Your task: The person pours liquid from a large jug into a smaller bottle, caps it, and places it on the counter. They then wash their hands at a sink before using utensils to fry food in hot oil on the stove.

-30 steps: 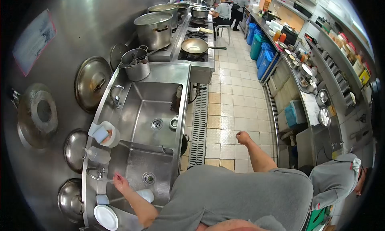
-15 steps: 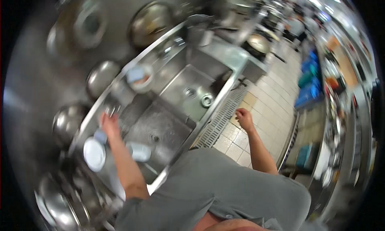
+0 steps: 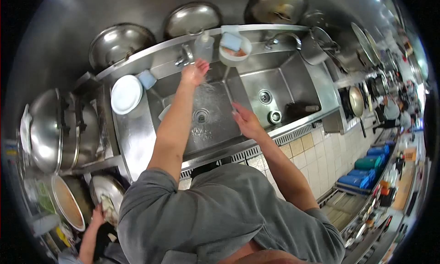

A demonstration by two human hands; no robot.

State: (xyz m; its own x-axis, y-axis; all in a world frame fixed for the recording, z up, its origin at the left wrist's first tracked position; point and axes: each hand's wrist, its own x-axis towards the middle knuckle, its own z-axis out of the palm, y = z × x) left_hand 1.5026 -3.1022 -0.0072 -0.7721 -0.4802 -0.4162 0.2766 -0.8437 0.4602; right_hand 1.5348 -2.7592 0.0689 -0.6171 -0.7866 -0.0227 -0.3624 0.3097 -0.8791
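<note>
My left hand (image 3: 196,72) is over the left sink basin (image 3: 215,131), just in front of the faucet (image 3: 185,57). Its fingers look stretched out and hold nothing I can see; water splashes beside it. Behind that hand stands a clear pump bottle (image 3: 204,46). My right hand (image 3: 247,121) hovers over the front of the basins near the divider, fingers apart and nothing in them. A white container, mostly hidden by my left forearm, sits in the left basin.
White plates (image 3: 127,94) and a blue sponge (image 3: 147,79) lie on the left drainboard. A white tub (image 3: 236,58) with another sponge (image 3: 231,41) stands behind the basins. Large woks (image 3: 121,46) lean on the wall. A co-worker's hand (image 3: 97,215) touches a metal lid at lower left.
The view has swung left to face the sink. My left hand has moved to the faucet near the pump bottle. My right hand has come from above the floor to over the basins.
</note>
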